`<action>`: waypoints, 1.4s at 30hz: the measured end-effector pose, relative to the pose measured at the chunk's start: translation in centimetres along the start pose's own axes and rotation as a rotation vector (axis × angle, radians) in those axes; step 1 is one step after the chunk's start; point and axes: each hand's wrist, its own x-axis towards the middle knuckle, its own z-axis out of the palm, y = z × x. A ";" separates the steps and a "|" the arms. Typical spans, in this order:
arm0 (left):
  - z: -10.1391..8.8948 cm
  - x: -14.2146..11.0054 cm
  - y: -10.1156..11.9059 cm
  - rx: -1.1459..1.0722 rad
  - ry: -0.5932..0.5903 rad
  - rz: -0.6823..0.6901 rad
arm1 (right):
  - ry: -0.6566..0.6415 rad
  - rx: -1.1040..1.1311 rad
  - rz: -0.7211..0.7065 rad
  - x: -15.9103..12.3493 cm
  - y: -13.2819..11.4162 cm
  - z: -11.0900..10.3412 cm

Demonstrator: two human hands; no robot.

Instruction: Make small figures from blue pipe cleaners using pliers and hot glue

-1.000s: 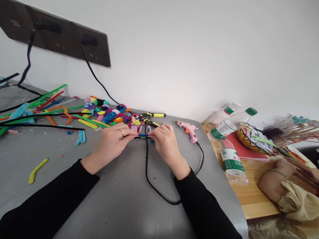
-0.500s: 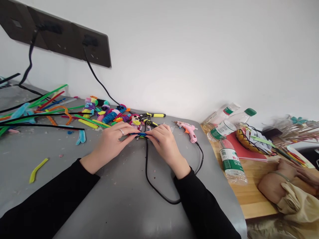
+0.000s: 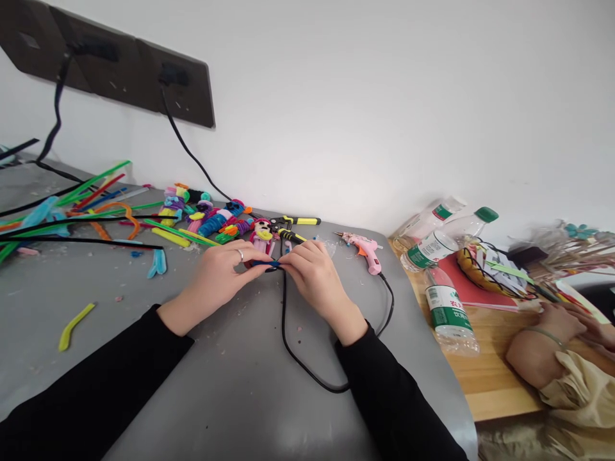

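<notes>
My left hand (image 3: 223,275) and my right hand (image 3: 312,275) meet above the grey table (image 3: 230,397), thumbs and fingers pinched on a blue pipe cleaner (image 3: 271,263). Only a short piece of it shows between the fingertips; its ends are hidden. Just behind my fingers lies a small pipe-cleaner figure (image 3: 262,232) with a pink and red head and a yellow mouth. Pliers with yellow and black handles (image 3: 293,237) rest behind my right hand. To the right is a pink glue gun (image 3: 366,251), its black cord (image 3: 307,378) looping under my hands.
Loose pipe cleaners (image 3: 96,205) and several more pipe-cleaner figures (image 3: 216,221) lie at the back left. A bent yellow piece (image 3: 72,330) is nearer. Plastic bottles (image 3: 451,320) and a basket (image 3: 480,266) stand on the wooden table (image 3: 494,378), where another person's arm (image 3: 538,352) rests.
Both hands keep their pinch on the blue pipe cleaner, with small finger shifts; less of it shows between them. The other person's arm at the right has moved slightly.
</notes>
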 end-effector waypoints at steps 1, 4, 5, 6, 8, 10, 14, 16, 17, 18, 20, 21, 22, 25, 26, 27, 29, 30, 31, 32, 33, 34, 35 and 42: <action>0.1 0.0 0.0 -0.009 0.002 -0.004 | -0.008 -0.008 0.001 0.0 0.0 0.0; 0.3 0.0 0.1 -0.031 0.028 -0.015 | -0.003 -0.033 0.015 0.1 -0.2 0.1; 0.4 0.0 0.2 -0.032 0.038 -0.022 | 0.004 -0.042 0.023 0.1 -0.3 0.2; 0.4 0.0 0.2 -0.029 0.046 -0.027 | 0.015 -0.048 0.031 0.1 -0.3 0.2; 0.4 0.1 0.3 -0.015 0.059 -0.025 | 0.031 -0.045 0.044 0.2 -0.4 0.2; 0.3 0.2 0.3 0.003 0.077 -0.007 | 0.039 -0.011 0.077 0.2 -0.4 0.2; -0.4 0.4 0.2 0.028 0.132 0.048 | 0.036 0.140 0.181 0.1 -0.2 -0.1; -0.6 0.5 0.2 0.031 0.146 0.069 | 0.020 0.210 0.188 0.0 -0.1 -0.1; -0.6 0.5 0.2 0.029 0.146 0.074 | 0.012 0.231 0.182 -0.1 -0.1 -0.1; -0.6 0.5 0.2 0.022 0.143 0.077 | 0.007 0.242 0.178 -0.1 -0.1 -0.1; -0.6 0.5 0.3 0.000 0.124 0.068 | 0.013 0.243 0.177 0.0 -0.1 0.0; -0.5 0.4 0.3 -0.013 0.108 0.058 | 0.022 0.239 0.177 0.0 -0.1 0.1; -0.5 0.4 0.3 -0.023 0.090 0.044 | 0.032 0.234 0.175 0.0 -0.1 0.1; -0.5 0.3 0.3 -0.034 0.055 0.000 | 0.050 0.219 0.163 0.1 -0.2 0.1; -0.5 0.3 0.4 -0.035 0.054 -0.009 | 0.050 0.216 0.161 0.1 -0.2 0.0; -0.5 0.3 0.4 -0.035 0.058 -0.013 | 0.051 0.217 0.158 0.1 -0.3 -0.1; -0.5 0.4 0.5 -0.035 0.076 -0.008 | 0.057 0.229 0.150 0.1 -0.4 -0.2; -0.6 0.4 0.5 -0.032 0.087 -0.003 | 0.063 0.238 0.143 0.1 -0.5 -0.3; -0.6 0.5 0.5 -0.028 0.095 0.004 | 0.070 0.242 0.136 0.1 -0.6 -0.4; -0.5 0.5 0.6 -0.024 0.100 0.011 | 0.073 0.240 0.129 0.1 -0.7 -0.5; -0.5 0.5 0.6 -0.019 0.103 0.017 | 0.071 0.230 0.122 0.1 -0.7 -0.6; -0.5 0.4 0.6 -0.015 0.102 0.020 | 0.066 0.214 0.114 0.1 -0.7 -0.6; -0.5 0.4 0.6 -0.010 0.098 0.022 | 0.060 0.193 0.103 0.1 -0.7 -0.6; -0.5 0.2 0.6 -0.002 0.089 0.024 | 0.033 0.074 0.035 0.2 -0.5 -0.5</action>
